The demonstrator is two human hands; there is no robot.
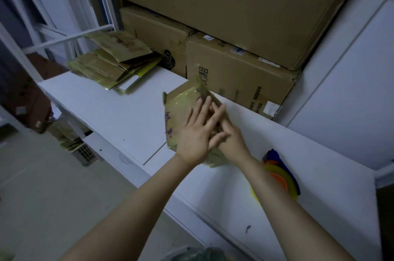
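My left hand (196, 132) lies flat on the bag (183, 98), right hand (232, 142) grip hidden; mid-flattening, I reckon, the pile (110, 64) to the bag's left awaits.

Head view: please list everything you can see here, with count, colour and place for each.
wrapped packet: one, olive-gold, middle of the table, under both hands
stack of packets: several, olive-gold, far left end of the table
cardboard boxes: at least three, brown, stacked at the back of the table
table: one, white, running from left to lower right
folded item: one, blue, orange and yellow, on the table beside the right forearm
rack frame: one, white, at the left
crate: one, grey, on the floor under the table
left hand: fingers straight, pressing on the packet
right hand: on the packet, fingers partly hidden by the left
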